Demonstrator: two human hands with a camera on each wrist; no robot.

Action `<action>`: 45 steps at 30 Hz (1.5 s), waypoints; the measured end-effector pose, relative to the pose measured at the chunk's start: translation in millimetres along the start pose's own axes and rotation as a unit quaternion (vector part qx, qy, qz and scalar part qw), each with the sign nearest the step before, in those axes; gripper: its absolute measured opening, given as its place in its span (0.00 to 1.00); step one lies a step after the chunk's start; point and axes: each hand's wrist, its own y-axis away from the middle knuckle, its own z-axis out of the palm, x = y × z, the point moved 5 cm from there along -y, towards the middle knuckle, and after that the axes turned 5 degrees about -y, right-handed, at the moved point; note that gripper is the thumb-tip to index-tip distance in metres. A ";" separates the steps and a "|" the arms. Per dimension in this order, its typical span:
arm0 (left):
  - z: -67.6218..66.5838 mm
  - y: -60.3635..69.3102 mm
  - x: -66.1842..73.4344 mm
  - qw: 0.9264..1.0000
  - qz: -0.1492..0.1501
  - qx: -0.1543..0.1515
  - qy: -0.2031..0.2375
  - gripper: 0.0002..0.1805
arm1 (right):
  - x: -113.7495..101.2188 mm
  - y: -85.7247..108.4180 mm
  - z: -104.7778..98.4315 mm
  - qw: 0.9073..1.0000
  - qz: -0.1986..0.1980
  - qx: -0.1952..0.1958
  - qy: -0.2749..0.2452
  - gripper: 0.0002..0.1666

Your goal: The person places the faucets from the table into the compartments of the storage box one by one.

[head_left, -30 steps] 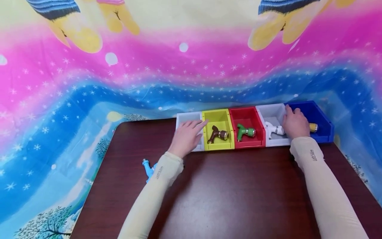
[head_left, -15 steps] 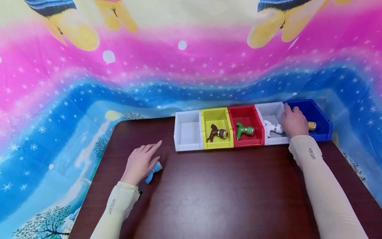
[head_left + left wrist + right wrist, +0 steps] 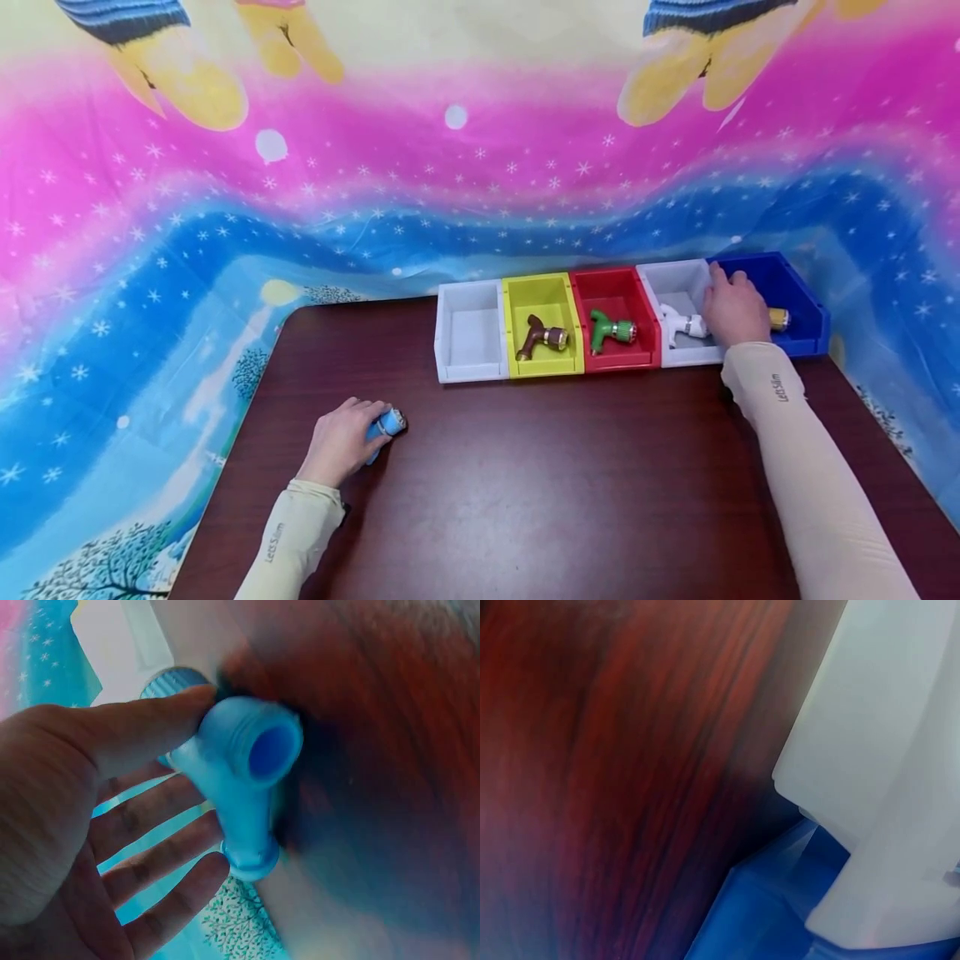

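Observation:
My left hand [image 3: 341, 442] pinches a light-blue tap [image 3: 387, 422] at the left of the table. In the left wrist view the thumb lies across the tap [image 3: 232, 772], with its round open end facing the camera. The other fingers are behind it. Far right, my right hand [image 3: 738, 310] rests at the wall between the right-hand white bin [image 3: 678, 279] and the blue bin [image 3: 791, 279]; its thumb and fingertips are hidden. A white tap [image 3: 681, 325] lies beside that hand in the white bin. A yellow tap end [image 3: 780, 318] shows in the blue bin.
The bins stand in a row along the table's back edge. A brown tap [image 3: 542, 336] lies in the yellow bin [image 3: 540, 292], a green tap [image 3: 613, 330] in the red bin [image 3: 611, 287]. The leftmost white bin [image 3: 472, 329] shows a bare floor. A printed cloth [image 3: 375, 167] hangs behind.
My left hand has moved from over the leftmost white bin down and left to the light-blue tap and taken hold of it. The right hand has stayed at the bins.

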 end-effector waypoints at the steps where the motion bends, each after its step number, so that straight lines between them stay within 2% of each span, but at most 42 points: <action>1: 1.0 -0.1 0.8 1.000 -0.002 0.003 0.002 0.24 | 0.2 -0.2 0.3 1.000 0.000 0.000 -0.001 0.37; 8: 3.7 -0.8 3.1 1.000 0.000 0.014 -0.004 0.23 | 0.1 -1.0 0.6 1.000 0.004 0.000 -0.002 0.37; 18: -1.9 -4.8 6.9 0.999 0.014 0.026 -0.025 0.25 | 0.8 0.4 -0.5 1.000 0.002 0.000 0.006 0.37; 25: -15.9 -14.8 19.2 0.998 0.014 0.053 0.012 0.28 | 1.7 -0.6 0.8 1.000 0.005 0.000 0.005 0.37; 28: -19.4 -19.0 27.3 0.997 0.030 0.064 0.025 0.28 | 0.6 -0.9 0.5 1.000 0.005 0.001 0.003 0.37; 31: -22.9 -23.1 34.9 0.994 0.059 0.091 0.030 0.28 | -0.3 -0.4 -0.3 1.000 0.005 0.003 0.002 0.37; 35: -29.7 -27.2 43.2 0.985 0.097 0.143 0.030 0.28 | -1.2 1.3 -0.9 1.000 0.004 0.004 0.001 0.37; 38: -34.2 -28.7 47.7 0.978 0.115 0.173 0.025 0.28 | -1.3 2.0 -0.6 1.000 0.003 0.005 0.001 0.37; 41: -35.4 -29.2 50.8 0.975 0.121 0.184 0.011 0.30 | -1.6 2.1 -0.4 1.000 0.001 0.006 0.003 0.37; 45: -34.6 -29.9 53.6 0.976 0.120 0.184 0.001 0.32 | -1.0 1.0 0.0 1.000 0.006 0.005 0.002 0.37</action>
